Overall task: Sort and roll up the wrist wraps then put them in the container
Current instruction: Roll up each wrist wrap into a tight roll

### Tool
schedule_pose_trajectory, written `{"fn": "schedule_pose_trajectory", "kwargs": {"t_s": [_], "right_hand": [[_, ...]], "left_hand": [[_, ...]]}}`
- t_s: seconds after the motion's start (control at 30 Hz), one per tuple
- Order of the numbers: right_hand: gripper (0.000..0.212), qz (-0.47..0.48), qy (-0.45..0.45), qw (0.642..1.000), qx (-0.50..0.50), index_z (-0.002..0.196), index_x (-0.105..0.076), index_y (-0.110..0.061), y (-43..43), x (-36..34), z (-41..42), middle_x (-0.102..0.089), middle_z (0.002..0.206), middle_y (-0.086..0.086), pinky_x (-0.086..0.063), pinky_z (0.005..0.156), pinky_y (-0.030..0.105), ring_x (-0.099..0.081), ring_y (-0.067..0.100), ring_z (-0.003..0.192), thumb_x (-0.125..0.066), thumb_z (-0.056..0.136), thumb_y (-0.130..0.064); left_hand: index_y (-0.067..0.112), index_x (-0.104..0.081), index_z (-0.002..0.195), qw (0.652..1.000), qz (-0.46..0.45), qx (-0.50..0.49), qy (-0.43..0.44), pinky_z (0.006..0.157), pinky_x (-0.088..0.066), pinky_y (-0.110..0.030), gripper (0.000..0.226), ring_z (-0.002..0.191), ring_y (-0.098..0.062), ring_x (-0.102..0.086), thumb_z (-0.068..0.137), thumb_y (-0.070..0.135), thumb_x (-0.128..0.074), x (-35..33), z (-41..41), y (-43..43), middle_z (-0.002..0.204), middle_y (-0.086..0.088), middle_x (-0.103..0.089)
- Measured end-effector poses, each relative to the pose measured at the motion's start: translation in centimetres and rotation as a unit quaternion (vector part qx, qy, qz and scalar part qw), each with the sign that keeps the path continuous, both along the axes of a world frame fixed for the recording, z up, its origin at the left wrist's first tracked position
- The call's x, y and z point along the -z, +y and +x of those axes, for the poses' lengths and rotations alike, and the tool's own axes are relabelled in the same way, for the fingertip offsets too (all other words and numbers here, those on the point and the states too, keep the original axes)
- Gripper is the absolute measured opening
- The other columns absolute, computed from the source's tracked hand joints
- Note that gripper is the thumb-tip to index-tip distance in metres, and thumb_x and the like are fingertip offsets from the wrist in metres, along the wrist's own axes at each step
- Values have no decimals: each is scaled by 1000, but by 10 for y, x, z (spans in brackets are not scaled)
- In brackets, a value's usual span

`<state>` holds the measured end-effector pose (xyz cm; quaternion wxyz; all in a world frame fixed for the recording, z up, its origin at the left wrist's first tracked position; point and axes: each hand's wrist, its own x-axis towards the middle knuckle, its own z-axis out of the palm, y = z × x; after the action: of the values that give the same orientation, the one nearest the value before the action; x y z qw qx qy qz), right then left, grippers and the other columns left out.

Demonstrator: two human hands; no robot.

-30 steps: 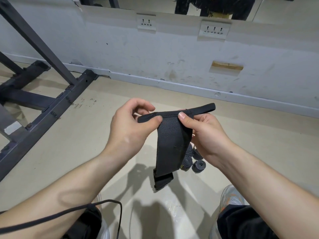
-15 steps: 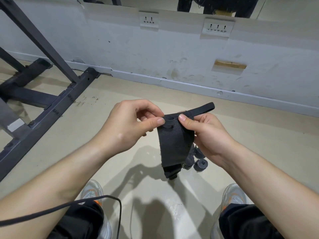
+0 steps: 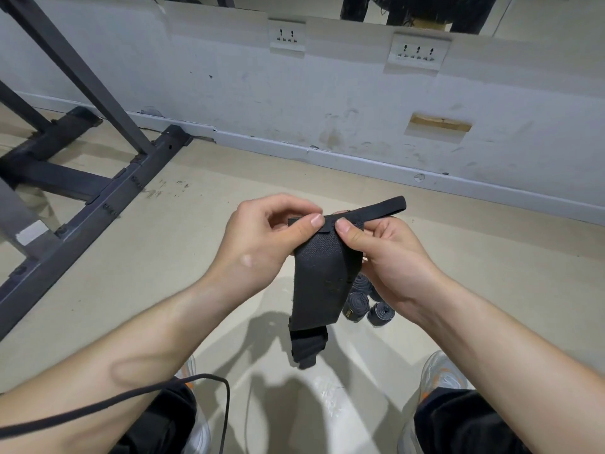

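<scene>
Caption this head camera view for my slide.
Left hand and right hand pinch a black wrist wrap above rolled wraps on the floor.

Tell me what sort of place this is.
Probably a gym: a dark steel rack frame stands at left, a mirror runs above the wall, and rolled wrist wraps lie on the floor.

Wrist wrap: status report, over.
Left hand and right hand pinch top edge of wrist wrap. Wrap hangs down, not yet rolled. Rolled wraps on floor below; nothing blocking.
</scene>
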<state>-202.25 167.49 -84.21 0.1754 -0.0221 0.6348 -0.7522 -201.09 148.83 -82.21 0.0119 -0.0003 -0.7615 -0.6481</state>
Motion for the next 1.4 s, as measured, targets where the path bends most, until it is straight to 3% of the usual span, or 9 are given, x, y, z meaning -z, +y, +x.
{"fn": "schedule_pose_trajectory", "kwargs": {"t_s": [0.17,0.27,0.37,0.47,0.6,0.73,0.9,1.03,1.4], "right_hand": [[32,131,92,986,43,135,-61,-19,-5,-5,4,-73,122,-5,-52,97,30,-68,5,112,-60,103,-18],[70,256,169,952,7,158,-32,-30,-3,-2,8,-56,142,-16,-41,112,29,-52,1,131,-62,97,-43],[93,274,177,945,-35,163,-11,-35,-2,0,10,-45,156,-15,-34,113,21,-42,-1,141,-52,86,-67],[72,219,177,959,-15,162,-22,-29,-3,-1,10,-29,159,-24,-21,113,6,-27,-19,141,-33,98,-59],[45,231,205,949,64,149,-51,-22,-5,5,9,-54,140,-28,-36,106,9,-46,-20,128,-39,110,-38],[36,223,186,950,112,139,-63,-24,-7,8,8,-73,114,-14,-49,92,20,-65,11,106,-59,103,-28],[29,142,145,973,106,126,-71,-24,-7,9,4,-77,97,-4,-55,89,33,-69,11,90,-69,97,-19],[17,55,100,990,84,102,-75,-16,-4,3,0,-79,90,5,-59,77,29,-73,14,84,-75,89,-5],[19,73,90,993,6,87,-68,-12,8,-14,-7,-73,75,-1,-53,62,20,-68,12,66,-81,82,2]], "left_hand": [[6,-78,91,995,77,-43,-55,69,-58,-30,6,73,-18,-69,89,11,-76,-1,0,8,86,-14,-77],[5,-78,92,986,119,-71,-88,67,-58,-27,7,69,-17,-68,88,11,-76,-1,0,10,81,-10,-76],[5,-77,93,982,133,-85,-101,66,-57,-25,10,67,-17,-69,88,13,-77,1,0,11,81,-8,-76],[4,-78,93,981,130,-97,-102,68,-57,-27,10,70,-17,-68,88,13,-77,4,0,11,83,-9,-76],[5,-78,92,982,127,-99,-99,67,-57,-25,8,70,-15,-69,87,11,-78,6,3,14,82,-7,-77],[4,-77,93,981,133,-99,-98,65,-56,-24,9,69,-13,-68,86,10,-78,7,4,17,78,-3,-75],[6,-77,92,983,133,-90,-93,67,-57,-24,8,71,-13,-68,85,10,-78,7,6,17,80,-5,-74],[10,-79,91,987,110,-82,-82,73,-60,-27,6,79,-16,-69,85,9,-79,6,6,16,92,-19,-75],[18,-78,100,996,29,-16,-88,77,-59,-22,15,83,-7,-72,87,12,-78,2,7,11,86,8,-77]]}}
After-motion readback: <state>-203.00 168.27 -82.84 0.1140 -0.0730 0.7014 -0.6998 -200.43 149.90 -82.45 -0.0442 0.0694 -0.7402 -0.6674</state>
